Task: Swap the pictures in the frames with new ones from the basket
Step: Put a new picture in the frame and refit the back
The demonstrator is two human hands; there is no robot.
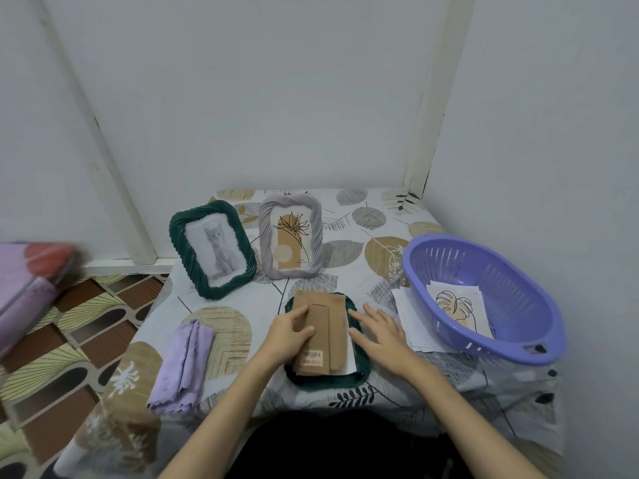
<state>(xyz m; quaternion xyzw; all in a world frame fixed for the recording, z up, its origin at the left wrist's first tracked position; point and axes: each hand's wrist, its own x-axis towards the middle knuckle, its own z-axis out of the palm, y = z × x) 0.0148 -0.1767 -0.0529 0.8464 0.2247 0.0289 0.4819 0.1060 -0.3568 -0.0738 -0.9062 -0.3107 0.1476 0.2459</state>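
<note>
Frame: face down at the bench's near edge, between my hands; looks light, stiff-rimmed.
Backing board: thin cardboard, probably bends easily; I'd lift it by an edge.
Left hand: fingers curled over the board's left edge, gripping it.
Right hand: flat, fingers straight, pressing the frame's right rim.
Basket: right edge, new pictures inside.

Scene evenly and softly lit, moderately bright; no glare noted. Only faint shadows are cast beneath the basket. Strong wide-angle bowing is seen in the wall posts. The pink bundle at left edge is smeared by blur; centre is rendered reasonably sharp.
</note>
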